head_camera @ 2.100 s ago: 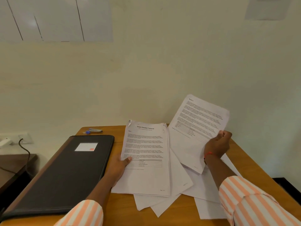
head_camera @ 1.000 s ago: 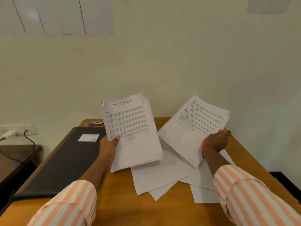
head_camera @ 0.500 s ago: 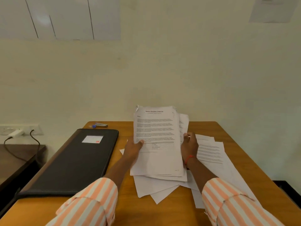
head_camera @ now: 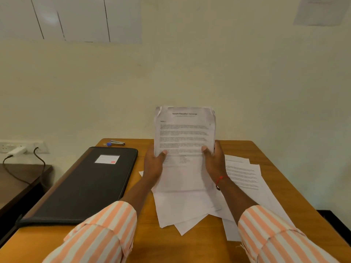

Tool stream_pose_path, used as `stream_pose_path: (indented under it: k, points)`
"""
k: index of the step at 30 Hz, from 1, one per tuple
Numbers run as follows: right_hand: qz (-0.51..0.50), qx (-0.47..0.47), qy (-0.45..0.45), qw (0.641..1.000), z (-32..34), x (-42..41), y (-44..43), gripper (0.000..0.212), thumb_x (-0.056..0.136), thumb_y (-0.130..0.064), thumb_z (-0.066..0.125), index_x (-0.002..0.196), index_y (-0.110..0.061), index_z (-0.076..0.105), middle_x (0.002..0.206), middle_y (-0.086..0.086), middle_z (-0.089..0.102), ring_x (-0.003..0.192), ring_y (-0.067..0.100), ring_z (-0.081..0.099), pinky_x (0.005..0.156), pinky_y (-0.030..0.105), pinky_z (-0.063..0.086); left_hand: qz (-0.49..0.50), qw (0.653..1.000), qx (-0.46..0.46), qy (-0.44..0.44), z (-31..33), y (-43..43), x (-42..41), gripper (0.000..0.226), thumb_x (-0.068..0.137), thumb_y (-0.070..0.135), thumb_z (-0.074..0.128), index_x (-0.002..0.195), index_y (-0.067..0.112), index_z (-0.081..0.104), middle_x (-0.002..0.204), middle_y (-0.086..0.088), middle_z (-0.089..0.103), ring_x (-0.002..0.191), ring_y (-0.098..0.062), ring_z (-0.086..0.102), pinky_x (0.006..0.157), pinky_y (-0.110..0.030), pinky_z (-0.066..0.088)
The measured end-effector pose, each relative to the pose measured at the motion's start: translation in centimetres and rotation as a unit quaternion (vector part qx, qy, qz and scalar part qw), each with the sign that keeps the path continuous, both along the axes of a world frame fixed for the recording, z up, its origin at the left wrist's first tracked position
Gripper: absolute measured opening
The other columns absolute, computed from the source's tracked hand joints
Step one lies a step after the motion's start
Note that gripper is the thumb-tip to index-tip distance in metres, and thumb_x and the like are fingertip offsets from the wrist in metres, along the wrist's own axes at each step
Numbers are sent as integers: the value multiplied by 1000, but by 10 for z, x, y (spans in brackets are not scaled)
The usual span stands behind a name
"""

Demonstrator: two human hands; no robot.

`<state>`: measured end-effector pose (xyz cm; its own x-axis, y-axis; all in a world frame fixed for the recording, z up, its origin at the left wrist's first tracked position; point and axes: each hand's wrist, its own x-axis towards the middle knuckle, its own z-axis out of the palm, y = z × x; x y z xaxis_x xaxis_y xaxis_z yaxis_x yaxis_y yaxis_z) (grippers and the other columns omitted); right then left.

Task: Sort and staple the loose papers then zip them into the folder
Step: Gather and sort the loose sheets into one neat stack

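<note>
office; wooden desk point(head_camera: 247, 149); black folder point(head_camera: 85, 186); stapler point(head_camera: 117, 142); wall sockets point(head_camera: 11, 147)

Print on the held stack point(head_camera: 184, 133) is blurred; only a heading and paragraph blocks register. The left grip point(head_camera: 153, 166) and right grip point(head_camera: 214, 164) show thumbs in front; most fingers lie behind the stack, unseen. The loose sheets point(head_camera: 245, 173) are partly covered by stack and forearms. The label point(head_camera: 107, 159) on the folder point(head_camera: 85, 186) is too small to read. Both sleeves point(head_camera: 106, 234) run off the lower edge.
</note>
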<state>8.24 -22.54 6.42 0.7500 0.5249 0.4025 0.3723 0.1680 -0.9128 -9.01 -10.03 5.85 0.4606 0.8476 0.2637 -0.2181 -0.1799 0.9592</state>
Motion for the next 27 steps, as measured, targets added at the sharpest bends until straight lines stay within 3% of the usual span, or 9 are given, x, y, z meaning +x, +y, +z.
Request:
stream_pose_path:
  k: [4, 8, 12, 16, 20, 23, 25, 27]
  points:
    - [-11, 74, -27, 997, 31, -14, 5, 16, 98, -20, 62, 105, -17, 48, 104, -2, 64, 94, 13, 66, 73, 26, 60, 41, 995, 77, -51, 23, -2, 5, 21, 103, 23, 59, 120, 17, 48, 117, -6, 66, 104, -23, 71, 80, -40, 64]
    - [1, 67, 3, 998, 17, -20, 8, 22, 96, -21, 64, 111, -13, 50, 104, -1, 64, 95, 16, 66, 73, 25, 59, 59, 992, 103, -43, 15, -8, 1, 22, 104, 27, 58, 121, 19, 47, 114, 1, 66, 104, -20, 71, 75, -32, 63]
    - [23, 2, 16, 1000, -22, -26, 5, 28, 98, -23, 60, 123, -31, 49, 113, -6, 65, 103, 12, 65, 78, 22, 56, 59, 997, 58, -5, -14, -13, -7, 24, 102, 31, 60, 123, 27, 51, 115, 5, 68, 101, -18, 72, 69, -26, 62]
    - [21, 5, 15, 1000, -25, -28, 8, 27, 98, -28, 59, 116, -46, 48, 115, -9, 65, 105, 10, 64, 83, 29, 58, 59, 997, 46, 1, -18, -11, -10, 26, 101, 35, 60, 123, 28, 51, 116, 2, 69, 99, -18, 73, 69, -28, 63]
    - [40, -44, 0, 998, -37, -26, 14, 18, 99, -39, 56, 115, -40, 48, 112, -11, 65, 104, 13, 65, 85, 33, 58, 82, 995, 48, 22, -19, -7, -10, 33, 103, 29, 59, 134, 22, 51, 117, 6, 67, 98, -13, 70, 65, -19, 59]
    - [49, -42, 20, 998, -42, -21, 13, 34, 98, -56, 48, 109, -24, 54, 106, -5, 67, 98, 11, 66, 82, 29, 55, 80, 995, 45, 37, -19, 5, -10, 35, 103, 28, 59, 136, 22, 52, 119, 5, 68, 99, -16, 71, 67, -21, 61]
    - [11, -39, 42, 998, -39, -12, 7, 40, 100, -53, 44, 96, -14, 54, 87, -5, 64, 79, 11, 59, 72, 30, 49, 57, 998, 19, 37, -17, 10, -12, 33, 102, 27, 61, 134, 22, 54, 117, 6, 70, 98, -17, 73, 66, -24, 62]
    - [-27, -41, 75, 996, -37, 4, -2, 36, 101, -49, 46, 92, -15, 58, 83, -1, 65, 75, 15, 61, 69, 35, 52, 31, 999, -20, 25, -18, 12, -16, 33, 102, 24, 62, 133, 22, 55, 117, 7, 72, 97, -16, 75, 66, -25, 61]
